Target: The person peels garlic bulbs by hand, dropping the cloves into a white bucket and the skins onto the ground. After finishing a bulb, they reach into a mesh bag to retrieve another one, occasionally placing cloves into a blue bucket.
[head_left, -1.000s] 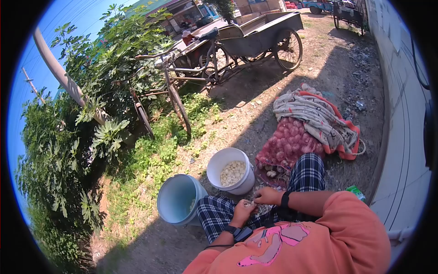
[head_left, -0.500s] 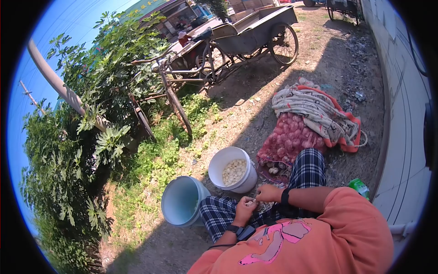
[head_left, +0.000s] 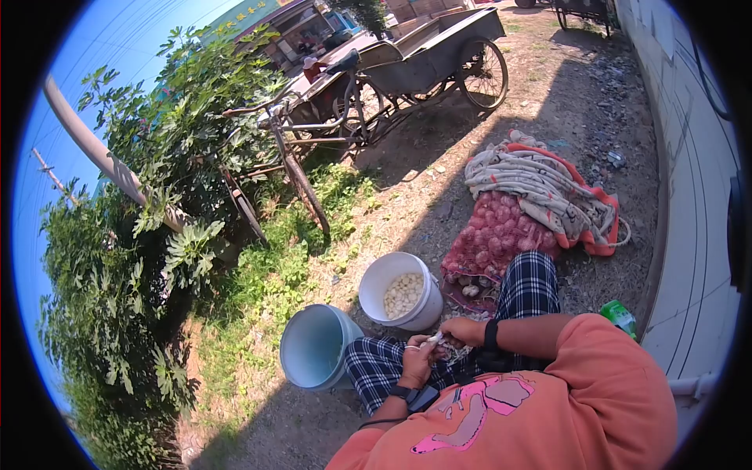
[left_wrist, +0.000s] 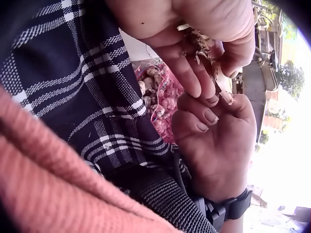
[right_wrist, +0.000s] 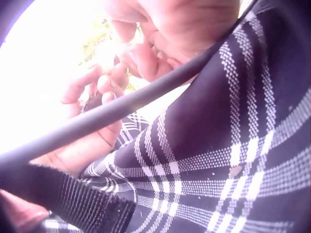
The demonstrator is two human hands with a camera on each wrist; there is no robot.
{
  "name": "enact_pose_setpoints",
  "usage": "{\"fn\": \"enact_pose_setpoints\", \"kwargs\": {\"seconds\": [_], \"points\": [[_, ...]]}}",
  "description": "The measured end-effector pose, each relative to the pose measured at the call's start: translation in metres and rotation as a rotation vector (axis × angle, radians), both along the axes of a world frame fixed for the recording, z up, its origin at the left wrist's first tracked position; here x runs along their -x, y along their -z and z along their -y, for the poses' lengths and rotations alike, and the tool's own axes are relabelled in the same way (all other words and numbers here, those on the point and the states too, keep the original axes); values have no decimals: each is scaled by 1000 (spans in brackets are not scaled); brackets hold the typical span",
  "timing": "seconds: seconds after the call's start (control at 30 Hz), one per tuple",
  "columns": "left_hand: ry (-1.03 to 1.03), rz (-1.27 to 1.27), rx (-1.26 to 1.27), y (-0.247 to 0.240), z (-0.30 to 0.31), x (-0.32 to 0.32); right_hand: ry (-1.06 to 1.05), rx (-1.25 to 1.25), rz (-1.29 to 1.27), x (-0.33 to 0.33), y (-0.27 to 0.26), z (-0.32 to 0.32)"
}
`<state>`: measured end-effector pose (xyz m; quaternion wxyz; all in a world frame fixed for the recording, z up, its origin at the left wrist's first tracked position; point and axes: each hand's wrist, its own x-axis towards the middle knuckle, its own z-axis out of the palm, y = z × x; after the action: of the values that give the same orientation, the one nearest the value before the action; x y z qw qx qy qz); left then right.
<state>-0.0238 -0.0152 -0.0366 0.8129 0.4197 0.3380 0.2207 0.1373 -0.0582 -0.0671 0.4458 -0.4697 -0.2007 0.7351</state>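
Over the lap, my left hand (head_left: 417, 363) and right hand (head_left: 464, 330) meet at the fingertips. A pale garlic clove (left_wrist: 224, 86) with papery skin is pinched between them. In the left wrist view, dry brown scraps of garlic skin (left_wrist: 201, 44) lie against the left fingers. The right thumb and forefinger grip the clove's lower end. Bright glare washes out the clove in the right wrist view. In front of the hands stands a white bucket (head_left: 430, 307) holding many peeled cloves (head_left: 403, 294). Beside the right knee lies a red mesh sack (head_left: 493, 235) of garlic bulbs.
A pale blue bucket (head_left: 294, 377) stands left of the white one. A striped cloth (head_left: 540, 184) covers the sack's far end. To the right are a green package (head_left: 619, 316) and a white wall (head_left: 697, 258). A cargo tricycle (head_left: 423, 70) is parked ahead beside leafy bushes (head_left: 188, 133).
The left fingers have lifted and extended toward the right hand, and a white piece now shows between the hands. The head view has shifted slightly; buckets and sack stay put.
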Motion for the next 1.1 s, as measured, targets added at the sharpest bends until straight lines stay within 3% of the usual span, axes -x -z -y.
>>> {"fn": "enact_pose_setpoints", "kwargs": {"seconds": [0.1,0.17,0.27,0.57,1.03,1.1], "points": [[-72,-126,-204,-1,3,-1,12,-67,115,3,-43,11],[-28,-218,-455,9,-3,1,-56,-108,157,2,-41,11],[-2,-234,-517,14,-4,2,-115,-146,233,1,-41,13],[48,-99,-191,-2,-1,1,-16,-164,294,-1,-30,10],[4,-95,-68,7,-5,1,44,-202,299,-1,-26,7],[7,-96,-67,9,-6,1,26,-268,421,-1,-26,7]]}}
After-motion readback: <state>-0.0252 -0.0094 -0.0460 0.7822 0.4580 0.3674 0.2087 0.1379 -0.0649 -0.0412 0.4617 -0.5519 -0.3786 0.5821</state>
